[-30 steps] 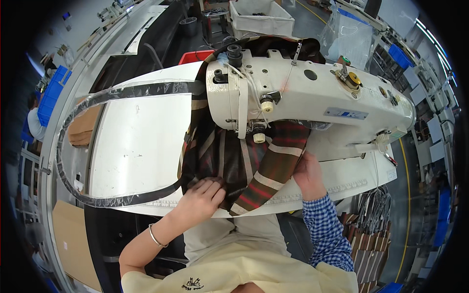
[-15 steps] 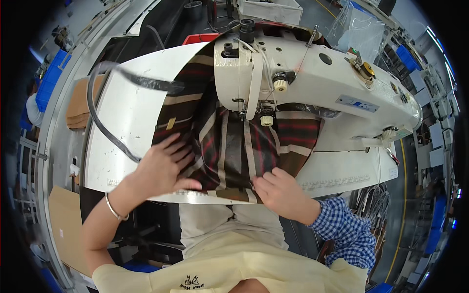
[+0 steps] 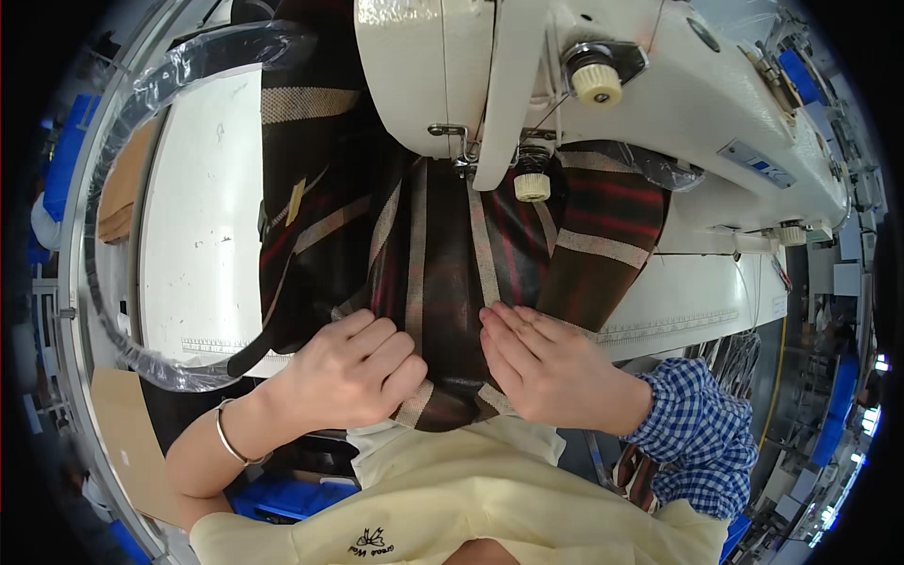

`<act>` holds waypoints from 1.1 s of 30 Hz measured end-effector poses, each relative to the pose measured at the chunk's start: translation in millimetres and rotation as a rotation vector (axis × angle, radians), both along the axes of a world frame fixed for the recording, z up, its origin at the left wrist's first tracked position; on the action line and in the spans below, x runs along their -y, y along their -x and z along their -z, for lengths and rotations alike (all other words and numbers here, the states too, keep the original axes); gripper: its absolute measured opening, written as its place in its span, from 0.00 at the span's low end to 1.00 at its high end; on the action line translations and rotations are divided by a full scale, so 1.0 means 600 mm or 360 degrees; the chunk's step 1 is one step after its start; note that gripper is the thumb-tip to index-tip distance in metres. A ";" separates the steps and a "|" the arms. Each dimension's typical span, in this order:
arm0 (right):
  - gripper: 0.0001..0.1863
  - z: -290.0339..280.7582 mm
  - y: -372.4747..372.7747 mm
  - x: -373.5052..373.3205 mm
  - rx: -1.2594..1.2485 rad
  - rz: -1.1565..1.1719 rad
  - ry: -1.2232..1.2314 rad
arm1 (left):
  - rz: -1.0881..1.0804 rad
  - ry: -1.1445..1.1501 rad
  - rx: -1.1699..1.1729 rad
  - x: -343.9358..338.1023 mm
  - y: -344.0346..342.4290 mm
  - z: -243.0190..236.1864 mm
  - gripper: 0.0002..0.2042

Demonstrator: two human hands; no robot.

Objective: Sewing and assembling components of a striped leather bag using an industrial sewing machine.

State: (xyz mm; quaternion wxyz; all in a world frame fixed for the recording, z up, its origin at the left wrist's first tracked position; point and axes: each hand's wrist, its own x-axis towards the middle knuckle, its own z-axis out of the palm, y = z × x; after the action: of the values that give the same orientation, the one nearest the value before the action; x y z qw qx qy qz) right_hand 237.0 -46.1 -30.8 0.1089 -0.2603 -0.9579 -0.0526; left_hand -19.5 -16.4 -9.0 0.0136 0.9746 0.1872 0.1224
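A dark brown plaid bag [image 3: 447, 273] with cream and red stripes lies under the needle area of a white sewing machine [image 3: 414, 75]. One long handle [image 3: 104, 301], wrapped in clear plastic, loops out to the left; part of another wrapped handle [image 3: 670, 169] shows at the right. My left hand [image 3: 348, 372] is closed on the bag's near part, its fingers curled in. On the right stripe, my right hand [image 3: 556, 367] grips the near part with fingers pressed together and thumb hidden. The bag's near edge hangs over the table edge toward my lap.
The white machine table [image 3: 202, 226] carries a ruler strip [image 3: 669, 325] along its near edge. A small yellowish tab [image 3: 295, 201] sits on the bag's left side. Brown cardboard [image 3: 132, 443] stands at the left, and a blue bin [image 3: 292, 494] lies below the table.
My left hand was spread on the bag's left side; it has moved right and closed on the near part. The view is closer to the machine, and the handle at left hangs lower.
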 end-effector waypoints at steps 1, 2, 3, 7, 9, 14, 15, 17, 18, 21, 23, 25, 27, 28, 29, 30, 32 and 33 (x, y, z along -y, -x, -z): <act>0.19 0.002 0.003 0.003 0.0042 -0.0017 -0.0065 | -0.0006 0.0099 -0.0047 0.000 0.000 0.000 0.11; 0.19 0.004 0.005 0.002 0.0038 -0.0024 -0.0061 | -0.0013 0.0104 -0.0051 -0.003 -0.002 0.002 0.11; 0.19 0.005 0.008 0.001 0.0085 -0.0033 -0.0049 | -0.0081 0.0151 -0.0136 -0.005 -0.007 0.005 0.15; 0.20 -0.002 0.023 0.002 0.0131 0.0051 0.0042 | -0.0184 0.0285 -0.0742 -0.004 -0.016 -0.004 0.33; 0.20 -0.007 0.021 0.007 0.0214 -0.0014 -0.0014 | -0.0135 0.0361 -0.0850 0.001 -0.019 -0.063 0.32; 0.22 -0.034 0.036 0.012 0.0481 -0.0142 -0.0090 | -0.0599 0.0093 -0.0478 -0.020 0.013 -0.143 0.32; 0.22 -0.038 0.040 0.010 0.0483 -0.0168 -0.0090 | -0.0770 -0.0080 -0.0470 -0.030 0.036 -0.111 0.31; 0.23 -0.042 0.039 0.008 0.0476 -0.0184 -0.0105 | -0.0762 0.0009 -0.0640 -0.017 0.064 -0.074 0.27; 0.23 -0.038 0.029 0.005 0.0531 -0.0225 -0.0116 | -0.0762 -0.0086 -0.0785 -0.002 0.052 -0.059 0.25; 0.23 -0.030 0.018 -0.001 0.0522 -0.0241 -0.0089 | -0.0790 0.0107 -0.1008 -0.031 -0.013 -0.089 0.11; 0.23 -0.032 0.016 0.001 0.0474 -0.0221 -0.0057 | -0.0320 0.0072 -0.0502 -0.086 -0.063 -0.099 0.07; 0.24 -0.033 0.020 0.003 0.0547 -0.0216 -0.0102 | 0.0119 0.0344 -0.0153 -0.134 -0.084 -0.044 0.07; 0.24 -0.029 0.018 0.004 0.0573 -0.0222 -0.0127 | 0.0187 0.0593 -0.0069 -0.168 -0.094 0.008 0.07; 0.24 -0.028 0.019 0.005 0.0585 -0.0232 -0.0151 | 0.0250 0.0845 0.0005 -0.177 -0.090 0.027 0.07; 0.24 -0.024 0.019 0.003 0.0593 -0.0230 -0.0147 | 0.0255 0.0847 0.0011 -0.184 -0.088 0.031 0.07; 0.22 -0.021 0.018 -0.001 0.0326 -0.0178 -0.0013 | 0.0284 0.0918 0.0006 -0.190 -0.084 0.036 0.07; 0.20 -0.026 0.020 -0.014 0.0069 -0.0115 0.0136 | 0.0316 0.1019 0.0020 -0.195 -0.082 0.042 0.07; 0.17 -0.042 0.021 -0.029 -0.0207 -0.0088 0.0479 | 0.0306 0.1025 0.0029 -0.191 -0.082 0.038 0.07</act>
State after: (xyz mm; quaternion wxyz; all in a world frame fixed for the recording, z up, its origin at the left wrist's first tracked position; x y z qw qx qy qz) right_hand 224.5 -28.8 -5.3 0.1319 -0.2500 -0.9527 0.1115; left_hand 29.5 98.3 -32.1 0.3339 0.9323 0.1234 0.0640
